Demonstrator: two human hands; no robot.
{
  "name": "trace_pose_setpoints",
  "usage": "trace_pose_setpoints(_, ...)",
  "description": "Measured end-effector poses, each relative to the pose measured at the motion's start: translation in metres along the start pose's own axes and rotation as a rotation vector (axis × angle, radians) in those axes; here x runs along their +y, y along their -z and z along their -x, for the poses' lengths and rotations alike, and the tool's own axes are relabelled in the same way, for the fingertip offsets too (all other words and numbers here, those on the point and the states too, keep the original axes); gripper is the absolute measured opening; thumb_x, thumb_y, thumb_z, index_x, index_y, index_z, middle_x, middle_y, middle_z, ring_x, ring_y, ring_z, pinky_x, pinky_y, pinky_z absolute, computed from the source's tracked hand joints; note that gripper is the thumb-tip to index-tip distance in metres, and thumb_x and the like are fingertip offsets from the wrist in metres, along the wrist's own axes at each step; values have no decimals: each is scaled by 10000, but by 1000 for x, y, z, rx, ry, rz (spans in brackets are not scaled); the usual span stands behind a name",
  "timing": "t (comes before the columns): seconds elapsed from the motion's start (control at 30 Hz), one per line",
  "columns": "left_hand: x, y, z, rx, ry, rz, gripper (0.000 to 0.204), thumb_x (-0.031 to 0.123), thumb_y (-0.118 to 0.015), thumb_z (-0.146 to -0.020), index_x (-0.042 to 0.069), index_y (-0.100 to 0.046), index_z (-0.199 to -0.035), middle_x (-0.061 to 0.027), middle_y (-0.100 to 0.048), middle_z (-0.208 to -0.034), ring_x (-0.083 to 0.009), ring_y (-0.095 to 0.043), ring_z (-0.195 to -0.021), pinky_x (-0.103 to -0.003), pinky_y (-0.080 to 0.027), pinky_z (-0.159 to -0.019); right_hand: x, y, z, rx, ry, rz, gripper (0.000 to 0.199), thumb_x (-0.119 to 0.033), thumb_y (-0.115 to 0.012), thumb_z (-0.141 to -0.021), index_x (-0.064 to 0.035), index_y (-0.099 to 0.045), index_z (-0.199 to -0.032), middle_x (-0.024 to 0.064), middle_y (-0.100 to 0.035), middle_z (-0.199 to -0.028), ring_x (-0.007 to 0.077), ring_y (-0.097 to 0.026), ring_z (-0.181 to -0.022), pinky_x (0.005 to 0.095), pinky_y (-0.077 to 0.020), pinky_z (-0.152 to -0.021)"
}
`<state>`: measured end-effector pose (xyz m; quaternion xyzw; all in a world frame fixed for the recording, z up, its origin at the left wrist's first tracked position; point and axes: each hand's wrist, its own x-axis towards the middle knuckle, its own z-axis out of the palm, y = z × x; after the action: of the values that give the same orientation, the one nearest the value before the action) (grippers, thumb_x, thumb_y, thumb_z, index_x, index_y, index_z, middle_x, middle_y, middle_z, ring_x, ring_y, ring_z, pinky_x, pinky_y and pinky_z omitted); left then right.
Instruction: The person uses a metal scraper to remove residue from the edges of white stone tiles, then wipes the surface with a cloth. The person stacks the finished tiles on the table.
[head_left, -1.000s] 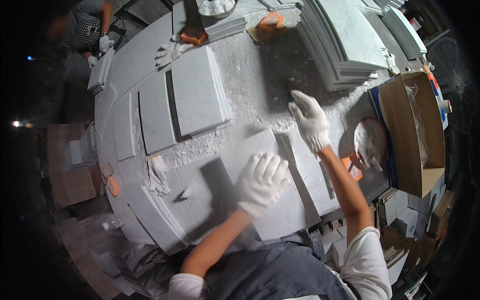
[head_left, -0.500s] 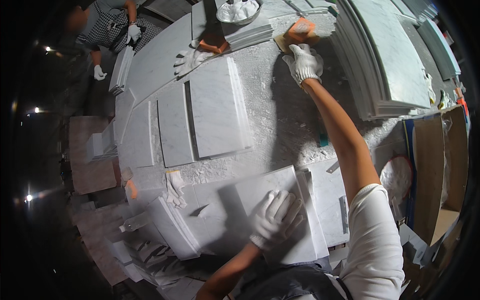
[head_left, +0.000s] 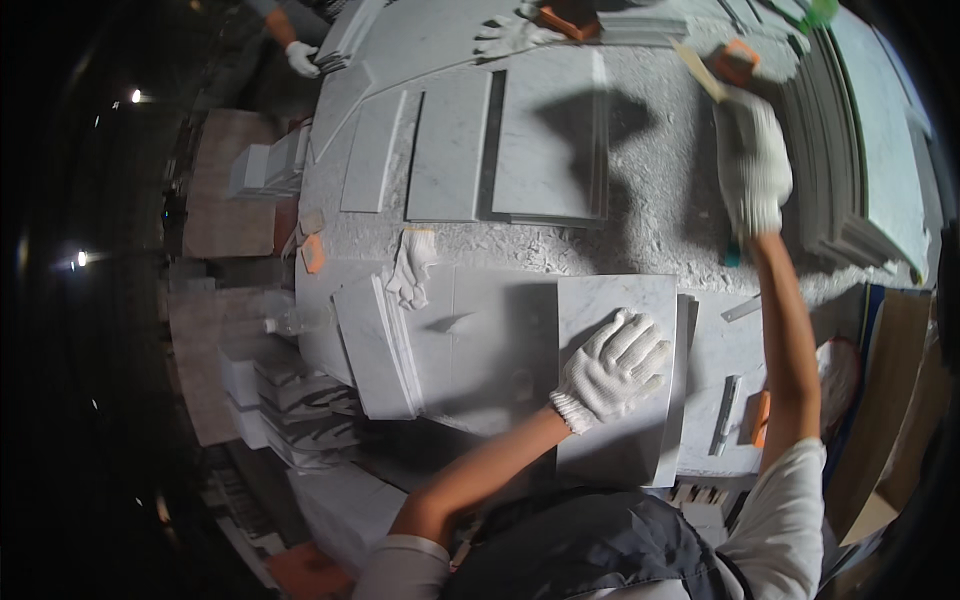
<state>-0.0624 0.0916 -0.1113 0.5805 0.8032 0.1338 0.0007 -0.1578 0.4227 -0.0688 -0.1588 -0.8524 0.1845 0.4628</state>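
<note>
My left hand (head_left: 612, 368), in a white knit glove, lies flat with its fingers spread on a pale marble tile (head_left: 620, 440) at the near edge of the dusty work table (head_left: 650, 215). My right hand (head_left: 755, 160), also gloved, is stretched out to the far right of the table. Its fingers are closed around an orange block (head_left: 735, 60) with a tan strip beside it. The block sits next to a tall stack of grey slabs (head_left: 870, 150).
Marble slabs (head_left: 545, 130) lie side by side mid-table. Spare white gloves lie at the centre (head_left: 412, 265) and the far edge (head_left: 510, 38). A metal tool (head_left: 725, 415) is by my right elbow and a cardboard box (head_left: 890, 400) is at right. Another person's gloved hand (head_left: 303, 58) works far left.
My right arm has stayed stretched to the far right corner, and its hand has closed on the orange block. My left hand stays pressed on the near tile.
</note>
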Motion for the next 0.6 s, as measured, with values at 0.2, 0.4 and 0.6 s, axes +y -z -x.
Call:
trace_pose_setpoints(0.2, 10, 22, -3, 94, -79, -9, 269, 344, -623, -963, 166, -681, -1156, -41, -602, -1185, -224, -576, -1136, -403, -454, -1091, -84, 84, 117, -480, 117, 52, 194, -153, -738, -855, -140, -722, -1049, 52, -711, -983, 305, -680, -844, 428, -546, -749)
trace_pose_setpoints(0.4, 12, 10, 16, 68, -94, 0, 205, 345, -624, -856, 176, -673, -960, -28, -616, -994, -242, -542, -951, -382, -458, -886, -130, 90, 146, -780, 147, 324, 208, -291, -699, -891, -200, -738, -1074, 60, -677, -927, 283, -670, -870, 438, -518, -718)
trace_pose_setpoints(0.6, 41, -21, 61, 340, 355, 1600, 394, 335, -448, -991, 162, -618, -1302, -45, -624, -1260, -246, -531, -1256, -448, -401, -1125, -148, 89, 161, -946, -271, 295, 148, -268, -683, -918, -150, -763, -959, 118, -706, -957, 366, -656, -935, 491, -532, -803)
